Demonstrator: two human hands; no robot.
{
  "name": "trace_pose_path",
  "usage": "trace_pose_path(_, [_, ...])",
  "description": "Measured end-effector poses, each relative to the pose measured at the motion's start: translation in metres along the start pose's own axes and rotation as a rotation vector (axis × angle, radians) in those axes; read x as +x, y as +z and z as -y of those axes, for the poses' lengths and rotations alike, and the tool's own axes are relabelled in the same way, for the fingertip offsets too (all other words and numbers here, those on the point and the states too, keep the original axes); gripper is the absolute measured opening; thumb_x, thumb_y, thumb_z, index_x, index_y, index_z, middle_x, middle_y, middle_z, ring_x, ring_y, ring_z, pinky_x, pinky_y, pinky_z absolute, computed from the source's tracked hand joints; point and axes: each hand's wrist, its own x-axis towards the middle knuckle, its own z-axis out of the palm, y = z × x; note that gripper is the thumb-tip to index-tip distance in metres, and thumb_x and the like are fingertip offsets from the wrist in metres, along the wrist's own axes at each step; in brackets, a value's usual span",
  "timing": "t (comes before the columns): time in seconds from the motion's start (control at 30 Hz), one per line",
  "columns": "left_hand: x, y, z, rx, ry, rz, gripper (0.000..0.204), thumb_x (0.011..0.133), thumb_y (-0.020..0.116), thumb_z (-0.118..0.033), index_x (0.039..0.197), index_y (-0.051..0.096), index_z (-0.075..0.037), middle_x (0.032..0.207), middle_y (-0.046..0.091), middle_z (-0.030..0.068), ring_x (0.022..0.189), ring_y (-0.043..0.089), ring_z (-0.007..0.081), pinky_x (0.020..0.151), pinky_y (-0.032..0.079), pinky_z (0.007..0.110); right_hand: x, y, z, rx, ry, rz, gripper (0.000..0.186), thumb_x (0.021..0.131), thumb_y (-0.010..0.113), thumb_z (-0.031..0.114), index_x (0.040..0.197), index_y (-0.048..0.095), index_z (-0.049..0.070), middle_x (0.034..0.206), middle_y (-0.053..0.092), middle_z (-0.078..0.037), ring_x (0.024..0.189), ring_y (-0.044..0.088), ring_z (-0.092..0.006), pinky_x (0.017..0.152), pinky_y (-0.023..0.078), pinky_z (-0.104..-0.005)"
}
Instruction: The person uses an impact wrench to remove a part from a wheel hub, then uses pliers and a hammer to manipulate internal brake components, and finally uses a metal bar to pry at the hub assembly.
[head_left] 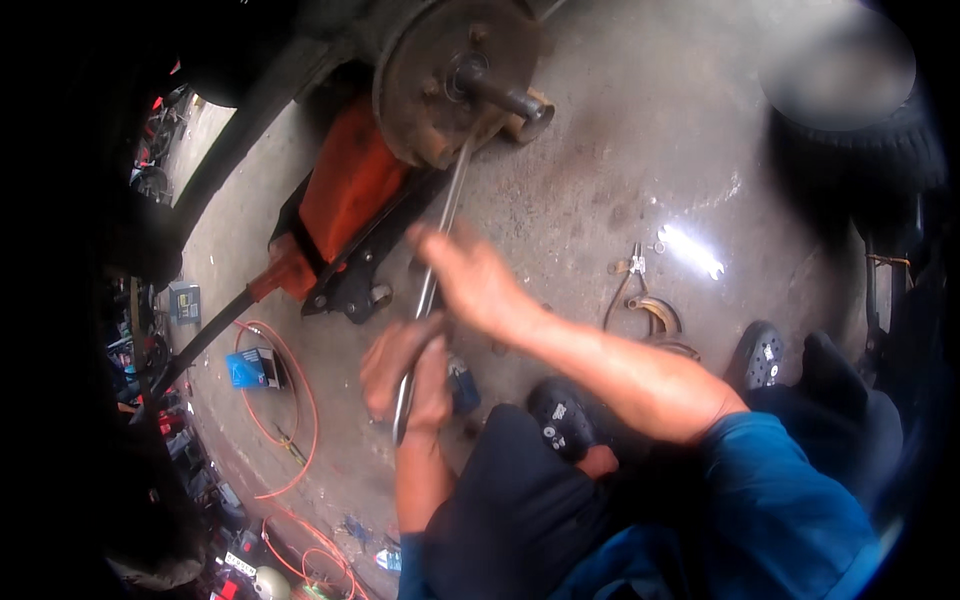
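Observation:
A long, shiny metal bar slants down from the lower edge of a rusty round wheel hub backing plate. My left hand is closed around the bar near its lower end. Higher up, my right hand crosses the bar with its fingers curled over it, smeared by motion. From the plate's middle sticks out a dark spindle, with a rusty cylindrical part beside it. How the bar's upper tip meets the plate is hard to make out.
An orange floor jack stands under the plate. Curved brake shoes and a glaring open-ended wrench lie on the concrete to the right. A tyre is at far right. Left are an orange hose and a blue box.

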Motion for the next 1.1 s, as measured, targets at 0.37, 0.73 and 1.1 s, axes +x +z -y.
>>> trace_pose_path(0.37, [0.000, 0.033, 0.029, -0.058, 0.151, -0.001, 0.030, 0.081, 0.068, -0.004, 0.109, 0.061, 0.003, 0.088, 0.068, 0.0169, 0.076, 0.067, 0.0261, 0.068, 0.052, 0.034, 0.025, -0.021, -0.005, -0.121, -0.097, -0.106, 0.047, 0.091, 0.054, 0.035, 0.113, 0.051, -0.007, 0.090, 0.063, -0.021, 0.085, 0.063, -0.0313, 0.074, 0.050, -0.0411])
trace_pose_path(0.73, [-0.016, 0.020, 0.034, 0.274, 0.295, 0.432, 0.060, 0.072, 0.071, -0.006, 0.128, 0.050, 0.000, 0.108, 0.062, 0.0214, 0.090, 0.064, 0.0351, 0.076, 0.052, 0.039, 0.038, -0.043, -0.011, -0.012, -0.033, -0.123, 0.043, 0.091, 0.052, 0.028, 0.118, 0.049, -0.005, 0.092, 0.063, -0.024, 0.091, 0.063, -0.0340, 0.079, 0.048, -0.0420])
trace_pose_path(1.1, [0.004, 0.100, 0.010, -0.572, -0.952, 0.306, 0.020, 0.093, 0.054, -0.015, 0.108, 0.055, -0.001, 0.070, 0.050, 0.0019, 0.051, 0.046, 0.0082, 0.041, 0.037, 0.023, 0.066, -0.078, 0.012, -0.525, -0.261, -0.286, 0.033, 0.088, 0.054, 0.023, 0.108, 0.048, -0.003, 0.083, 0.063, -0.028, 0.084, 0.062, -0.0457, 0.074, 0.048, -0.0499])
